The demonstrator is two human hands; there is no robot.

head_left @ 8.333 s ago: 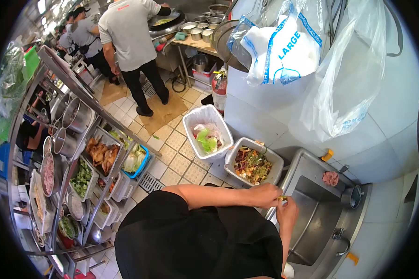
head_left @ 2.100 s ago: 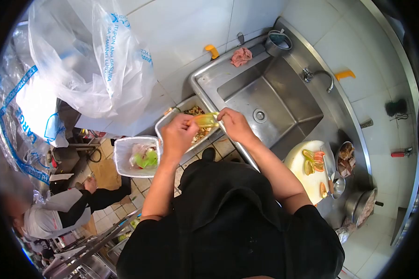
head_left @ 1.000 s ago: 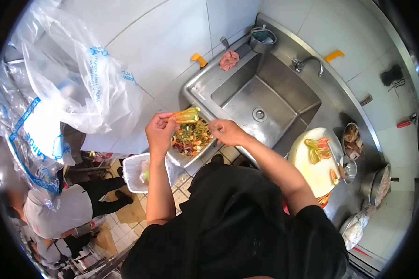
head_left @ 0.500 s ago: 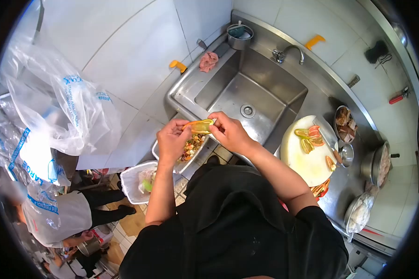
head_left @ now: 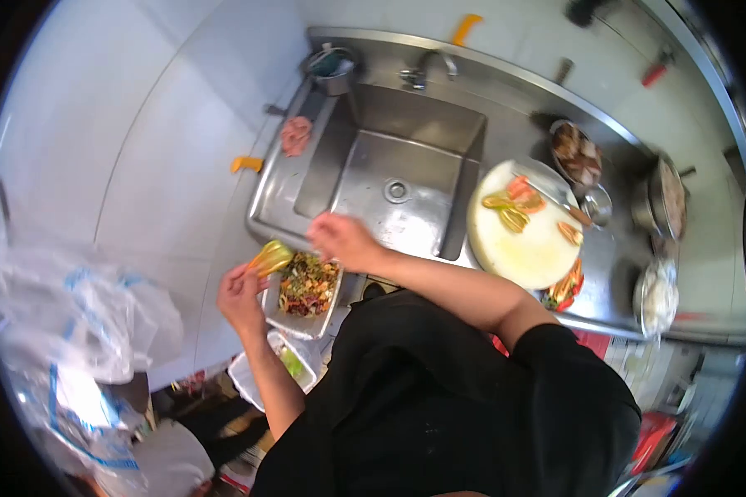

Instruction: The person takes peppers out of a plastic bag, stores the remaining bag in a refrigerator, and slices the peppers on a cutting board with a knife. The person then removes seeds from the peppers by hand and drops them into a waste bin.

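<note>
My left hand (head_left: pixel 242 298) is closed on a yellow-green bell pepper piece (head_left: pixel 271 258), holding it at the upper left edge of a container of chopped food scraps (head_left: pixel 305 325). Apart from the pepper, my right hand (head_left: pixel 346 242) hovers between that container and the sink's front edge; motion smears its fingers. More pepper pieces (head_left: pixel 512 219) lie on a round white cutting board (head_left: pixel 506 248) to the right. A knife (head_left: pixel 576 213) rests at the board's far edge, and cut red peppers (head_left: pixel 565 291) sit beside its near edge.
A steel sink (head_left: pixel 406 161) with a faucet (head_left: pixel 423 74) lies ahead. Bowls of food (head_left: pixel 578 156) line the right counter. A white bin (head_left: pixel 249 377) stands below the scrap container. Plastic bags (head_left: pixel 83 306) hang at left, with a person (head_left: pixel 170 460) behind them.
My hands have come apart. The left moved left and down with the pepper piece, while the right moved left without it. The view has shifted.
</note>
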